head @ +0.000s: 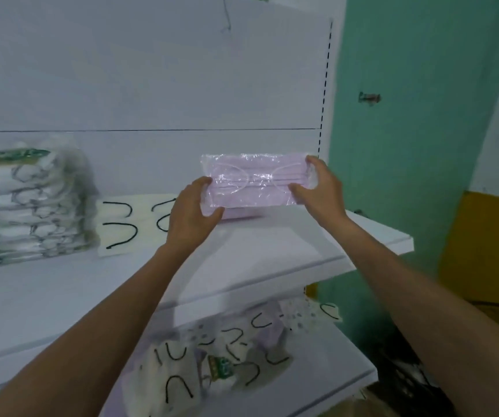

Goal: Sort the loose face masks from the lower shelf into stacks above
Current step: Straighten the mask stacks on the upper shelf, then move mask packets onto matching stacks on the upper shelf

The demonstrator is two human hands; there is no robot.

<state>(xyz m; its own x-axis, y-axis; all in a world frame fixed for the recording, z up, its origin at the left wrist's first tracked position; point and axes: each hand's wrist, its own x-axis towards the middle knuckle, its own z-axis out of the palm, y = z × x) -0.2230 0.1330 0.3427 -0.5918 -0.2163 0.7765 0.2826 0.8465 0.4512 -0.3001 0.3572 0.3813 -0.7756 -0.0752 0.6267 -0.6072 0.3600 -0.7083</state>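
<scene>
Pink mask (251, 183) in clear wrap, centre frame, just over the upper shelf (272, 254). Left hand (192, 212) and right hand (317, 188) pinch its short ends (limp, light, slippery film), so grip the ends. Loose pile (212, 356) sits lower centre.

Pink mask (254, 182): pleated, cloth-like fabric, matt, sealed in a clear plastic sleeve that crinkles and catches glossy highlights.
Upper shelf (272, 260): smooth white board, low sheen, looks painted or laminated.
Back panel (152, 70): same smooth white finish, flat and matt.
Wrapped stack (31, 206): white masks under shiny clear film, with green printed labels.
Cream masks (119, 228): matt pale fabric, thin black cord loops.
Loose masks (212, 356): soft fabric in rumpled clear plastic, blurred.
Wall (407, 115): green paint, matt, slightly uneven.
</scene>
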